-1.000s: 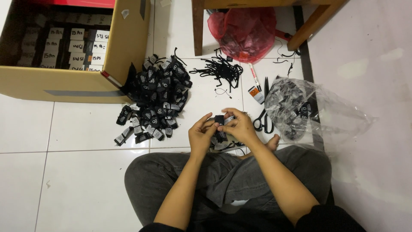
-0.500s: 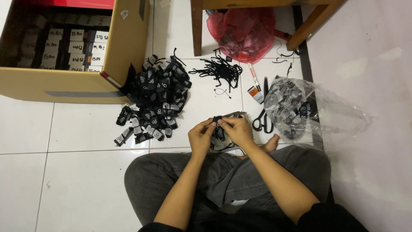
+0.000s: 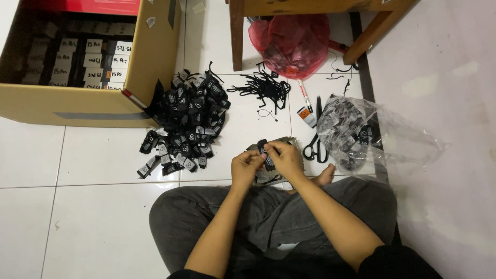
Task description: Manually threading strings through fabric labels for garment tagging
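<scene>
A small black tag (image 3: 264,153) is pinched between both hands just above the crossed legs, at the centre of the view: the left hand (image 3: 246,168) is closed on its lower end and the right hand (image 3: 284,159) is clamped on its upper end, fingertips meeting over it. The step in hand is judged to be the fitting or folding of this single tag, one of many. A heap of finished-looking black tags (image 3: 187,124) is spread on the white tiles at about ten o'clock from the hands, beside a cardboard box (image 3: 93,106) of packed rows. Loose black strings (image 3: 266,88) lie at twelve o'clock, and scissors (image 3: 314,144) and a clear plastic bag (image 3: 372,134) holding more tags are seen at two to three o'clock. A small flat stack (image 3: 281,142) is partly hidden under the hands. The next move is judged to call for a fine fingertip grip kept steady on the tag.
</scene>
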